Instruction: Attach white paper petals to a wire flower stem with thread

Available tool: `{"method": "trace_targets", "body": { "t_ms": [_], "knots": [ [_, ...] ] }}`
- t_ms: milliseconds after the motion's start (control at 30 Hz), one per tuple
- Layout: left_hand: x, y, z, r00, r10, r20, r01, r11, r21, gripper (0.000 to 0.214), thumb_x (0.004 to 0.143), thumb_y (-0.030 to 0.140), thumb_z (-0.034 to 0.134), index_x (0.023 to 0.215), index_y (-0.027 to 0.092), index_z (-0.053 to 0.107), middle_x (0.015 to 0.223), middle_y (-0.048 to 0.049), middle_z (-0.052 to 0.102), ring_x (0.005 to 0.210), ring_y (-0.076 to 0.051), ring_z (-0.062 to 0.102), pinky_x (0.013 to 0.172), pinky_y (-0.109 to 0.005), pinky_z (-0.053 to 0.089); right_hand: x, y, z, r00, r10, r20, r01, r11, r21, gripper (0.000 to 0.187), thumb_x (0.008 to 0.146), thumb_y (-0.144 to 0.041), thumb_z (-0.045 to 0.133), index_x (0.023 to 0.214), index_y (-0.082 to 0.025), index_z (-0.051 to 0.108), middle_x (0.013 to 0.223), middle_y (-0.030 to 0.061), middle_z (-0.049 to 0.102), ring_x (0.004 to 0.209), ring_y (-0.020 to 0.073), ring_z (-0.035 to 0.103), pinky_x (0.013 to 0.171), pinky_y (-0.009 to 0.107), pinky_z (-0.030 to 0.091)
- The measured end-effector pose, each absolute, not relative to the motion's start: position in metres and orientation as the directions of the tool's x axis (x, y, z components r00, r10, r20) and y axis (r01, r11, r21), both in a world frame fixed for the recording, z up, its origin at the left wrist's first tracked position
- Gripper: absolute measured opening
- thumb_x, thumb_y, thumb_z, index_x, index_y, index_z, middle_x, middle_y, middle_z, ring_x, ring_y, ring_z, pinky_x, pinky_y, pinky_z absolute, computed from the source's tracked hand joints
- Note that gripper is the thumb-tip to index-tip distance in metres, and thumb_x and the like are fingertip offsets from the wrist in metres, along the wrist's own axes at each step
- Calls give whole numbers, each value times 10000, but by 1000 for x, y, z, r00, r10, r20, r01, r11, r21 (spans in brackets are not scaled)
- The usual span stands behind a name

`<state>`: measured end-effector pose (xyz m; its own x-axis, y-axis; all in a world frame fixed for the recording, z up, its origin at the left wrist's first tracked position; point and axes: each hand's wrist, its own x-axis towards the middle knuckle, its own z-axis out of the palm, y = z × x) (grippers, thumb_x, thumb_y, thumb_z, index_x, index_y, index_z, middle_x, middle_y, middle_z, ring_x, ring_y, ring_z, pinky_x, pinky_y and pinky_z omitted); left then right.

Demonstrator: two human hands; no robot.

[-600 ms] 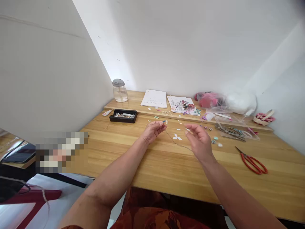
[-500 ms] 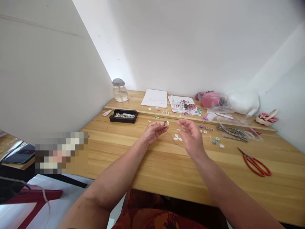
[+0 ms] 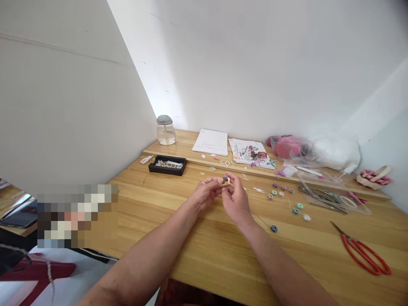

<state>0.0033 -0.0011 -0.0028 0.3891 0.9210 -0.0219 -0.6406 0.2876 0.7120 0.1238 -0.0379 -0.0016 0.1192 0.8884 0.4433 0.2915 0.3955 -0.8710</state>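
Pinched in my left hand (image 3: 205, 193) is a small curved white piece (image 3: 228, 180) with a dark blue part at its end, too small to name surely. My right hand (image 3: 235, 197) is closed right beside it, the fingertips of both hands meeting. What lies between the right fingers is hidden. A thin dark thread (image 3: 262, 219) runs from behind my right hand to a dark blue bobbin (image 3: 274, 228) on the table. Just right of my right hand lie white leaf-shaped cutouts (image 3: 259, 189), and several coloured thread bobbins (image 3: 281, 194) beyond them.
Red-handled scissors (image 3: 363, 253) lie at the right. A black tray (image 3: 167, 171) of beads, a small tube (image 3: 146, 159) and a lidded jar (image 3: 165, 131) stand left. Papers (image 3: 210, 142), plastic bags (image 3: 334, 151) and a small basket (image 3: 372, 177) line the back ledge.
My right hand has come in from the right to meet my left hand at the small piece. The dark bobbin now shows beside my right wrist. The camera view has shifted.
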Motion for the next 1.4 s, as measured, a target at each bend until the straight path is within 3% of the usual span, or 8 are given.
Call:
{"method": "trace_targets", "body": {
  "t_ms": [200, 467, 867, 1233, 1400],
  "knots": [
    [5, -5, -2, 413, 911, 3, -646, 290, 706, 274, 625, 262, 879, 751, 120, 682, 859, -65, 741, 795, -166, 691, 790, -293, 531, 129, -33, -5, 212, 881, 422, 289, 356, -889, 308, 847, -300, 577, 1138, -207, 540, 974, 91, 707, 746, 218, 683, 678, 356, 552],
    [5, -2, -3, 349, 936, -40, -581, 250, 775, 311, 592, 312, 889, 756, 133, 695, 838, -49, 723, 814, -154, 658, 865, -333, 492, 136, -38, -10, 208, 901, 380, 281, 318, -906, 242, 869, -350, 583, 1064, -212, 545, 655, -11, 651, 652, 198, 654, 647, 318, 495],
    [3, 2, 1, 166, 986, -7, -381, 71, 922, 315, 602, 387, 858, 739, 156, 694, 726, 0, 660, 709, -105, 593, 692, -244, 412, 135, -42, -14, 183, 901, 393, 301, 329, -895, 178, 841, -362, 643, 882, -190, 662, 782, 44, 711, 660, 169, 646, 654, 295, 501],
    [2, 5, 0, 78, 985, 155, -276, -128, 953, 340, 656, 436, 813, 755, 145, 670, 663, 16, 609, 601, -80, 505, 610, -237, 397, 130, -45, -11, 220, 936, 276, 185, 238, -953, 220, 798, -386, 687, 859, -178, 729, 780, 68, 744, 681, 192, 681, 652, 313, 538],
    [3, 8, 0, 39, 975, 218, -194, -206, 959, 325, 654, 424, 802, 715, 139, 658, 656, 14, 612, 604, -80, 498, 604, -228, 389, 129, -47, -10, 218, 923, 317, 223, 268, -937, 210, 804, -377, 680, 853, -177, 722, 772, 60, 735, 662, 179, 664, 648, 304, 533]
  ]
}}
